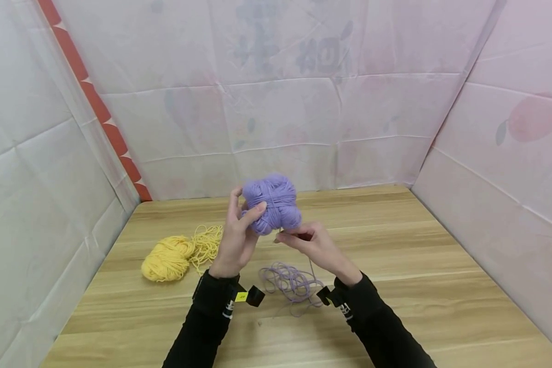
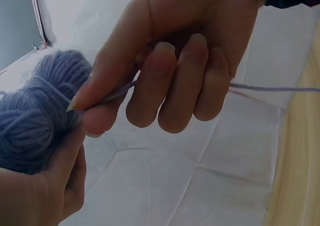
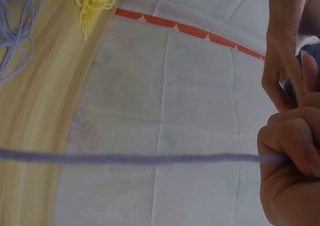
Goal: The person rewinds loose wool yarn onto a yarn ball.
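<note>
My left hand grips a ball of purple yarn above the table, its thumb lying across the front of the wraps. Just below and to the right of the ball, my right hand pinches a purple yarn strand between thumb and forefinger. In the left wrist view the other fingers of the right hand are curled over the strand. It runs taut from the ball through that hand and out the other side. Beneath the hands, loose purple yarn lies in loops on the table.
A yellow yarn ball lies on the wooden table at the left, with loose yellow strands beside it. White patterned sheets stand as walls behind and on both sides of the table.
</note>
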Tool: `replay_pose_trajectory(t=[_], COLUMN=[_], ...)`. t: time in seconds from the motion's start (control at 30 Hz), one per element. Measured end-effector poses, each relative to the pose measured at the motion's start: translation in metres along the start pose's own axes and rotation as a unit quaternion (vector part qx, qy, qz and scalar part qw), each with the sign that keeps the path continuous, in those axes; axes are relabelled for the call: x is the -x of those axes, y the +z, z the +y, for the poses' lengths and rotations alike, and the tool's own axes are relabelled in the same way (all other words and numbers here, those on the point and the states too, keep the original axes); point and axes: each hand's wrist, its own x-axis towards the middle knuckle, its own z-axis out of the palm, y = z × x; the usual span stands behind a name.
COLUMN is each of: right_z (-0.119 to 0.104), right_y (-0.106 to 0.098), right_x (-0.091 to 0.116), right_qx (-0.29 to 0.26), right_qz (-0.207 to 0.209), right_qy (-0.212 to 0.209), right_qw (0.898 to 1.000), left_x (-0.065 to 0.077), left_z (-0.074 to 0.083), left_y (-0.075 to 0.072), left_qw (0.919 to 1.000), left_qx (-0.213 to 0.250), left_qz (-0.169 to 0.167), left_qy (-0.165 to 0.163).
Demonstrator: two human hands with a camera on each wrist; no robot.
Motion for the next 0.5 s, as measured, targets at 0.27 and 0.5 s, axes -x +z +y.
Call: replay_pose_trajectory(t=[0.27, 0.5], right_z=[0.005, 0.005], right_y=[-0.005, -0.018], right_x=[-0.002, 0.002], right_qx=[-0.023, 0.033], right_qz=[0.02, 0.023], right_qy=[-0.029, -0.008], right_qw=[0.999, 0.999], left_x=[-0.001, -0.001], left_z=[-0.004, -0.003], left_y=[0.0, -0.003], left_qw=[0.9982, 0.9969], left_qx=[0.014, -0.015], left_qz=[-0.037, -0.05], left_qy=[-0.046, -0.059])
